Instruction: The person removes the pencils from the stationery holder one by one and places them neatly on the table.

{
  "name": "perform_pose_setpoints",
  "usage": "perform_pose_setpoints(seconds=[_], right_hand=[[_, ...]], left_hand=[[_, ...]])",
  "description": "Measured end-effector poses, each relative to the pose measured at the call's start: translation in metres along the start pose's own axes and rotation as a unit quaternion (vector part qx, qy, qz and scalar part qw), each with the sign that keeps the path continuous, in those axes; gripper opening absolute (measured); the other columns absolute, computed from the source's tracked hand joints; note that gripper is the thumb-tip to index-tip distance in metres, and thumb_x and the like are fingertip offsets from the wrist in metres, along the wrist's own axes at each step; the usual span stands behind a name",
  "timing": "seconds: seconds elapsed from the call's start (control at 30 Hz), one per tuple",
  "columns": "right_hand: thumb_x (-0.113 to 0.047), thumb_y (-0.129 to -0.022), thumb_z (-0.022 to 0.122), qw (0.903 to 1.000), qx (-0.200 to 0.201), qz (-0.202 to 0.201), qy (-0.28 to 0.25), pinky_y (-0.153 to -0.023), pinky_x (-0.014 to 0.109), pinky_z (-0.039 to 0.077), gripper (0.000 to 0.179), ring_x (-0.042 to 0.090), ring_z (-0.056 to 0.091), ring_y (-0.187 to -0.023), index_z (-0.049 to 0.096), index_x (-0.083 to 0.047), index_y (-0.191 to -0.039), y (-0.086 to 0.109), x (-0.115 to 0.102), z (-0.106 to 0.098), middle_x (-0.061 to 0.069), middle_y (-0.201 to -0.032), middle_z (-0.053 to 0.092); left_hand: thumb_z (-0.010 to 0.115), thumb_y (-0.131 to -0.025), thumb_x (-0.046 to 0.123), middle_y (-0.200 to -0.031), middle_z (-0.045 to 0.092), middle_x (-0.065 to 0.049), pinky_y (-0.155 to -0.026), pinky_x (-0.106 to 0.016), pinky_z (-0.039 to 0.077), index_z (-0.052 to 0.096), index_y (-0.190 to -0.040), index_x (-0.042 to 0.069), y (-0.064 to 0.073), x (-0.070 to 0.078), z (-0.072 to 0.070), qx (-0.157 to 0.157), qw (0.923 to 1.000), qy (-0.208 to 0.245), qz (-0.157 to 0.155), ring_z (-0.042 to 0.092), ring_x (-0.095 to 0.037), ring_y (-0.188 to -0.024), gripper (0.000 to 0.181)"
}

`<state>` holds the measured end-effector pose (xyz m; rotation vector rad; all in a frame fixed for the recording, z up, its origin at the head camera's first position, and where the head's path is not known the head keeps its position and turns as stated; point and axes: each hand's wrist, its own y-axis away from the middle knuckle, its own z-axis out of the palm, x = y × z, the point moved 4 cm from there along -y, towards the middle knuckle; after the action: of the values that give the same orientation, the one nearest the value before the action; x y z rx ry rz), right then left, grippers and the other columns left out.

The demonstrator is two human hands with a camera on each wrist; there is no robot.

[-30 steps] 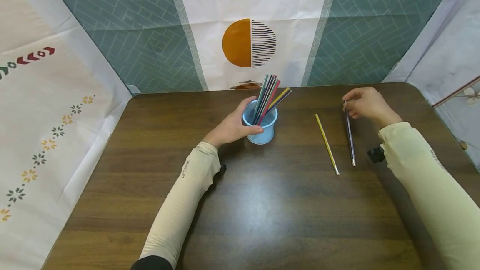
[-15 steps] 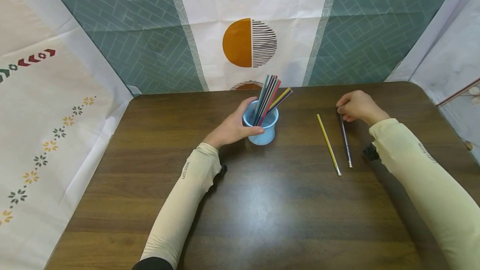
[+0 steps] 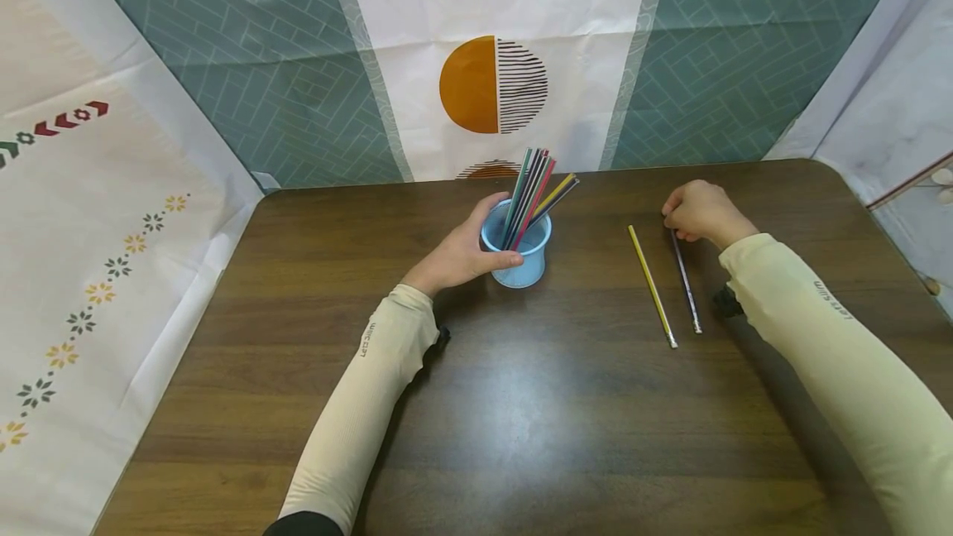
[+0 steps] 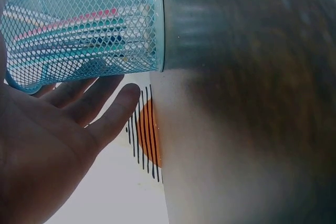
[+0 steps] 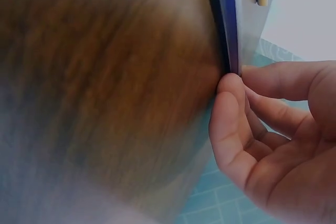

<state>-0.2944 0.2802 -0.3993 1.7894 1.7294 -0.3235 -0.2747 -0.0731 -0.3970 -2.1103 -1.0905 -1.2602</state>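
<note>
A light blue mesh pencil cup (image 3: 519, 273) stands upright near the table's back edge, with several coloured pencils (image 3: 527, 198) leaning in it. My left hand (image 3: 463, 253) holds the cup from its left side, thumb across the front rim and fingers around the back. In the left wrist view the pencils' ends show through the mesh (image 4: 79, 30). Over to the right, my right hand (image 3: 703, 212) pinches the far end of a dark purple pencil (image 3: 685, 288) between thumb and fingertips; its silvery end points toward me. A yellow pencil (image 3: 652, 286) lies just left of it.
The brown wooden table (image 3: 476, 404) reaches back to a wall hanging (image 3: 596, 89) with orange circles. Patterned white cloth (image 3: 134, 271) hangs at the left, and pale cloth (image 3: 893, 139) at the right.
My right hand has shifted a little left and nearer, and the purple pencil's far end has swung left with it. The left hand and the cup stay in place.
</note>
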Motion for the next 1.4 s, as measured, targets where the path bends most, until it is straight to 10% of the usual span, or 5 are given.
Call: perform_pose_setpoints(seconds=[0.4, 0.87, 1.4], right_hand=[[-0.001, -0.087, 0.055, 0.9997, -0.001, 0.007, 0.024, -0.055, 0.034, 0.054, 0.018, 0.021, 0.060, -0.059, 0.058, 0.008, -0.102, 0.001, -0.005, 0.000, 0.015, -0.073, 0.061], [-0.010, -0.091, 0.056, 0.9991, -0.023, 0.015, 0.033, -0.057, 0.037, 0.055, 0.019, 0.025, 0.060, -0.063, 0.055, 0.006, -0.102, -0.003, -0.011, 0.004, 0.017, -0.078, 0.058], [-0.025, -0.097, 0.054, 0.9988, -0.010, -0.028, 0.040, -0.062, 0.043, 0.053, 0.035, 0.032, 0.061, -0.067, 0.057, 0.004, -0.116, 0.011, -0.060, -0.007, 0.015, -0.074, 0.059]], left_hand=[[0.076, -0.085, 0.027, -0.137, 0.045, -0.014, -0.098, -0.039, 0.042, 0.016, -0.153, 0.021, 0.017, 0.036, -0.006, -0.011, 0.9998, -0.012, -0.008, 0.047, -0.027, -0.119, 0.091], [0.078, -0.081, 0.042, -0.136, 0.045, -0.006, -0.098, -0.043, 0.042, 0.014, -0.153, 0.030, 0.002, -0.004, -0.004, 0.002, 1.0000, -0.009, -0.003, 0.047, -0.022, -0.118, 0.097], [0.079, -0.078, 0.045, -0.130, 0.049, -0.004, -0.095, -0.042, 0.043, 0.017, -0.152, 0.026, 0.001, -0.002, -0.001, 0.006, 0.9998, -0.006, 0.017, 0.050, -0.020, -0.113, 0.099]])
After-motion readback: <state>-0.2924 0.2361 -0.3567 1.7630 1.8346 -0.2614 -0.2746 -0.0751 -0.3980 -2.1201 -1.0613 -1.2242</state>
